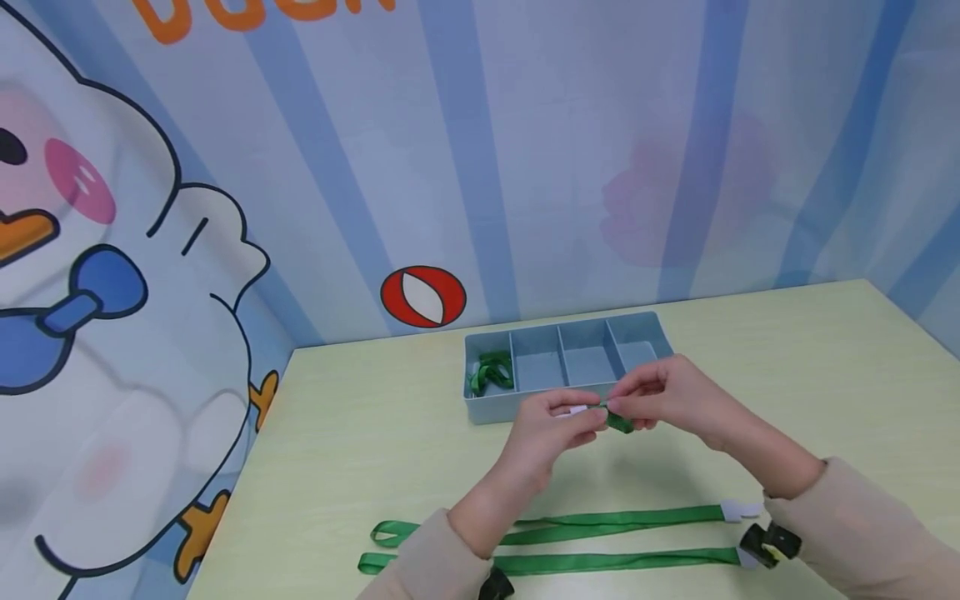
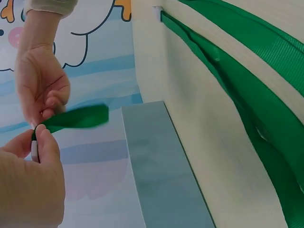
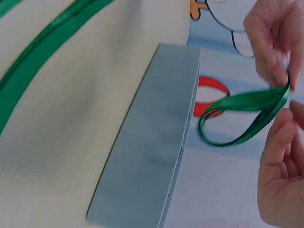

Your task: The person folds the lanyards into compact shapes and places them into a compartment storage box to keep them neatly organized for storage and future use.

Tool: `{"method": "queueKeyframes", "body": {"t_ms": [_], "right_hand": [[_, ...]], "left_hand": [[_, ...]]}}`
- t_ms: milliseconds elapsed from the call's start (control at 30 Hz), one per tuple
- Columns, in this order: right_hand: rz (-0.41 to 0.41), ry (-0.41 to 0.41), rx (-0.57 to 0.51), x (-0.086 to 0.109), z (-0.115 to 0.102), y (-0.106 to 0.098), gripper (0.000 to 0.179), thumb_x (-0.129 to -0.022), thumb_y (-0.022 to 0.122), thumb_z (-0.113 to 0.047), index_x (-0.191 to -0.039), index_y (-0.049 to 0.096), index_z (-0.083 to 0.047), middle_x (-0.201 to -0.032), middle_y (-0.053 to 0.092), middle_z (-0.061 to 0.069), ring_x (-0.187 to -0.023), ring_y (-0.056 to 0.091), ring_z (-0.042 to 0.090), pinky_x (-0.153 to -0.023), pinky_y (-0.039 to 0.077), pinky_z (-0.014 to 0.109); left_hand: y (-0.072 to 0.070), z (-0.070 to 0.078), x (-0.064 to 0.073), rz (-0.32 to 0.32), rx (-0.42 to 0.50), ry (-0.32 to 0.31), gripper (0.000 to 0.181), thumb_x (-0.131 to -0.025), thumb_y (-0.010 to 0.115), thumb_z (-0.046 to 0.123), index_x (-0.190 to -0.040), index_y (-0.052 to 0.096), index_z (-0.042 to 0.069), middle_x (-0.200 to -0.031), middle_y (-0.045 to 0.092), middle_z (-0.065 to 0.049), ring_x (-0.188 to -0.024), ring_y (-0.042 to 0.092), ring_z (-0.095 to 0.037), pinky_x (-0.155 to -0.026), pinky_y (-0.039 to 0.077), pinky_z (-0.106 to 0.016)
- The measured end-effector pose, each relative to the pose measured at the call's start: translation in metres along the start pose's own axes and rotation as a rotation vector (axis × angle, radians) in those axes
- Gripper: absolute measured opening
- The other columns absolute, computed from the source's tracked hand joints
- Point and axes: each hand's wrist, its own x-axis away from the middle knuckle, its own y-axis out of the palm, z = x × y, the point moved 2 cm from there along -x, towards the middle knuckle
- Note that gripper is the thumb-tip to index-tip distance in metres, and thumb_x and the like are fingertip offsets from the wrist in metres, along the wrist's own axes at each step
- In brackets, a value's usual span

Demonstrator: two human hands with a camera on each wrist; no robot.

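Observation:
Both hands hold a green lanyard [image 1: 619, 423] up in front of the tray. My left hand [image 1: 546, 432] pinches it at its white end piece [image 1: 577, 409], between thumb and fingers. From the other side, my right hand [image 1: 675, 398] pinches the green strap close to the left fingertips. In the right wrist view the strap [image 3: 251, 102] hangs in folded loops between the hands. Behind them stands a grey-blue tray [image 1: 491, 410] divided into compartments; bundled green lanyard [image 1: 492, 373] lies in its leftmost one.
Nearer me, two more green lanyards, an upper one [image 1: 637, 520] and a lower one [image 1: 622, 564], lie stretched out sideways on the pale table [image 1: 322, 467], white ends to the right. A printed backdrop [image 1: 570, 167] rises behind the table and on its left.

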Motion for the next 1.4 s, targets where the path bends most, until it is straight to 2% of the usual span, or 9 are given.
{"method": "queueKeyframes", "body": {"t_ms": [300,433,567,700,800,900,1033,1267,1400], "right_hand": [[-0.083,-0.105,0.087,0.0,0.028,-0.021,0.042,-0.084,0.07,-0.018,-0.121,0.057,-0.004,-0.116,0.055,0.014,-0.1,0.054,0.02,-0.078,0.052,0.034],[-0.049,-0.156,0.044,-0.001,0.036,-0.015,0.026,-0.09,0.062,-0.013,-0.112,0.06,0.0,-0.105,0.061,0.01,-0.094,0.06,0.016,-0.078,0.053,0.034],[0.172,-0.322,0.071,-0.002,0.034,-0.012,0.013,-0.089,0.057,0.001,-0.1,0.063,0.001,-0.09,0.065,-0.002,-0.079,0.062,0.008,-0.068,0.052,0.025],[0.482,-0.631,0.28,0.0,0.029,-0.018,0.027,-0.074,0.063,0.016,-0.092,0.067,-0.003,-0.082,0.067,-0.002,-0.069,0.056,0.001,-0.058,0.043,0.017],[0.58,-0.79,0.427,-0.001,0.024,-0.023,0.032,-0.067,0.067,0.019,-0.09,0.068,-0.003,-0.08,0.068,0.005,-0.068,0.053,0.002,-0.059,0.04,0.016],[0.537,-0.802,0.498,-0.002,0.022,-0.023,0.03,-0.068,0.067,0.015,-0.091,0.069,-0.004,-0.08,0.067,0.005,-0.066,0.053,0.003,-0.06,0.041,0.014],[0.398,-0.69,0.473,0.003,0.024,-0.023,0.029,-0.072,0.068,0.013,-0.089,0.068,-0.011,-0.076,0.063,-0.005,-0.063,0.051,0.003,-0.057,0.042,0.017],[0.118,-0.41,0.183,0.012,0.026,-0.027,0.014,-0.081,0.069,0.001,-0.085,0.065,-0.011,-0.074,0.059,-0.004,-0.063,0.053,0.012,-0.053,0.044,0.028],[-0.033,-0.357,0.041,0.015,0.03,-0.031,0.015,-0.081,0.068,0.002,-0.083,0.064,-0.013,-0.065,0.05,-0.002,-0.055,0.042,0.016,-0.048,0.04,0.031]], "left_hand": [[-0.002,0.013,0.002,-0.028,0.076,-0.045,0.024,-0.086,0.066,0.006,-0.108,0.064,-0.005,-0.09,0.068,-0.009,-0.083,0.068,-0.017,-0.081,0.053,-0.03],[0.0,0.017,0.002,-0.06,0.166,-0.048,0.025,-0.087,0.063,0.004,-0.11,0.062,-0.006,-0.088,0.066,-0.007,-0.079,0.067,-0.013,-0.079,0.053,-0.027],[0.001,0.015,0.0,-0.043,0.189,-0.066,0.025,-0.087,0.063,0.002,-0.11,0.061,-0.008,-0.085,0.065,-0.006,-0.075,0.067,-0.012,-0.074,0.054,-0.024],[0.003,0.005,-0.001,-0.007,0.16,-0.116,0.022,-0.086,0.064,0.001,-0.106,0.064,-0.008,-0.085,0.067,-0.009,-0.074,0.068,-0.012,-0.069,0.054,-0.022],[0.003,-0.003,-0.001,-0.008,0.131,-0.14,0.019,-0.085,0.065,0.003,-0.103,0.066,-0.005,-0.087,0.068,-0.011,-0.075,0.068,-0.013,-0.069,0.054,-0.023],[-0.002,-0.006,0.0,-0.004,0.089,-0.105,0.019,-0.085,0.067,0.005,-0.102,0.067,-0.004,-0.089,0.068,-0.012,-0.077,0.069,-0.015,-0.07,0.055,-0.025],[-0.012,-0.004,0.001,-0.006,0.022,-0.024,0.021,-0.085,0.067,0.006,-0.103,0.067,-0.005,-0.089,0.069,-0.014,-0.078,0.069,-0.017,-0.073,0.055,-0.028],[-0.021,-0.001,0.001,-0.03,-0.008,0.002,0.022,-0.085,0.067,0.006,-0.103,0.067,-0.006,-0.087,0.07,-0.011,-0.077,0.069,-0.016,-0.075,0.055,-0.03],[-0.022,0.001,0.002,-0.04,-0.034,-0.007,0.02,-0.084,0.068,0.006,-0.101,0.067,-0.005,-0.086,0.07,-0.01,-0.077,0.069,-0.017,-0.075,0.055,-0.031]]}}
